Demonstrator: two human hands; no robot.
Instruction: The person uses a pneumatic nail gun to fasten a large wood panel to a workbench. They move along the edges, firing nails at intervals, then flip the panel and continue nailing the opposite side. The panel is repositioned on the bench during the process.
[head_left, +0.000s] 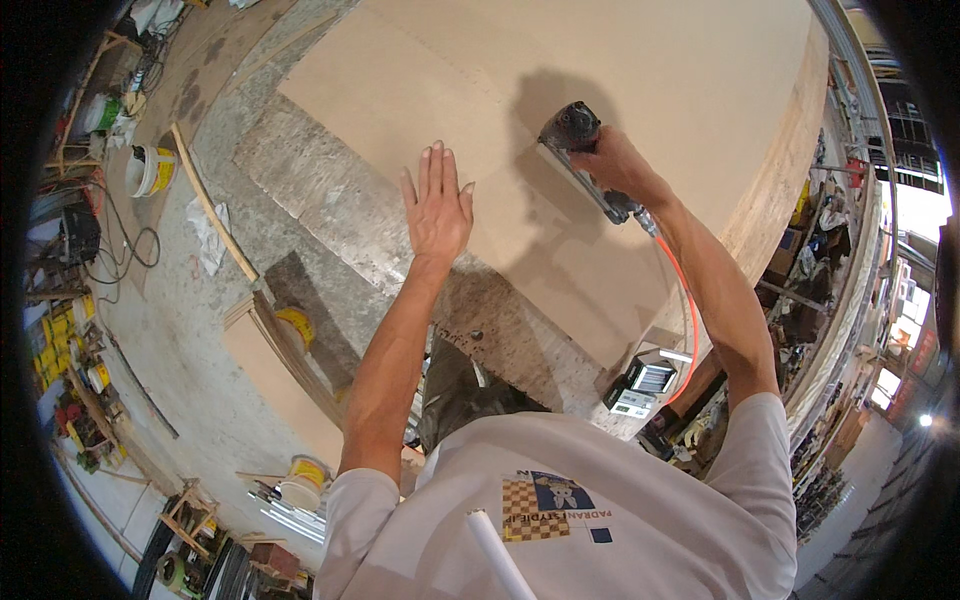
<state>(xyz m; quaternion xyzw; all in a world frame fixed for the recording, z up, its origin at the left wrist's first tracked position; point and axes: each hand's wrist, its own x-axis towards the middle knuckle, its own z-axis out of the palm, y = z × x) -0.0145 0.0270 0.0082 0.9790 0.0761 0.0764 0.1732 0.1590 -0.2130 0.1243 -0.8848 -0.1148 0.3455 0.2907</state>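
My right hand (624, 166) is closed around the handle of a black pneumatic nail gun (571, 129), whose long magazine slants down to the right. An orange air hose (693, 319) runs from its metal coupling. Beneath the tool lies a large tan board (645, 67), with the tool's shadow on it. My left hand (439, 217) is flat, palm down, fingers spread a little, at the left edge of the board. It holds nothing. Whether the tool's nose touches the board cannot be told.
An open box (651, 376) stands on the stained worktop (555, 375) near my body. White buckets (154, 172) and a curved wooden strip (214, 206) are on the concrete floor at left. More boards (281, 382) stand lower left. Crowded shelving (817, 225) runs along the right.
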